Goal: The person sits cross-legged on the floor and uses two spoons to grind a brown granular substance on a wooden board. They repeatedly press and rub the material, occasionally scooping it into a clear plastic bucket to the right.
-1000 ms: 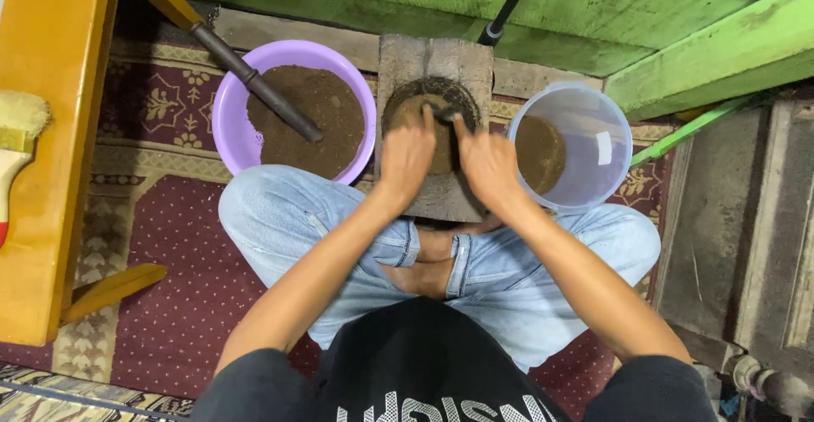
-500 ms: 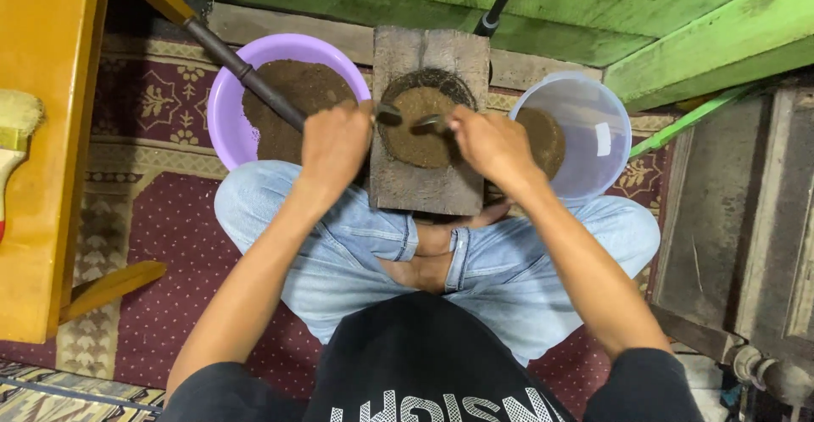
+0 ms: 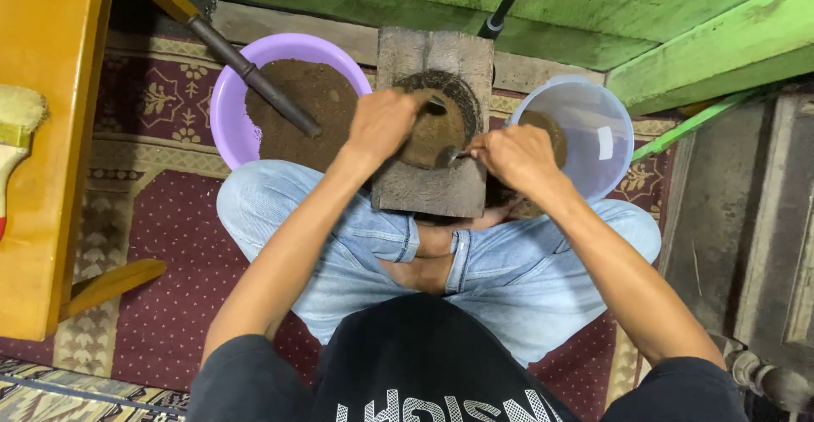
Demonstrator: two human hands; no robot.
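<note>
The left hand (image 3: 381,125) is curled into a loose fist on the upper left part of the grey block (image 3: 432,134), fingers pressed together around what looks like a small dark tool handle; whether it truly grips the tool or just leans on the block edge is hard to tell. The right hand (image 3: 513,157) is closed in a pinch on a thin metal tool (image 3: 452,157), its tip resting on the round bed of brown earth (image 3: 434,125) packed into the block's circular hollow.

The block sits on the person's crossed legs (image 3: 441,257), between a purple basin (image 3: 233,108) of the same brown material on the left and a pale translucent bucket (image 3: 593,134) on the right, the person seated on a patterned red carpet (image 3: 153,286). A dark-handled implement (image 3: 254,78) lies across the basin's rim into its fill.

The block looks like stone or cast cement: probably heavy, stiff and rough, unlikely to slip but awkward on a lap, so it is best held by its flat outer sides or steadied from the top corner. The packed earth appears soft and crumbly, likely to break or smear under hard pressure, and suits light strokes. The thin tool seems rigid and light, best pinched near its tip end for control
</note>
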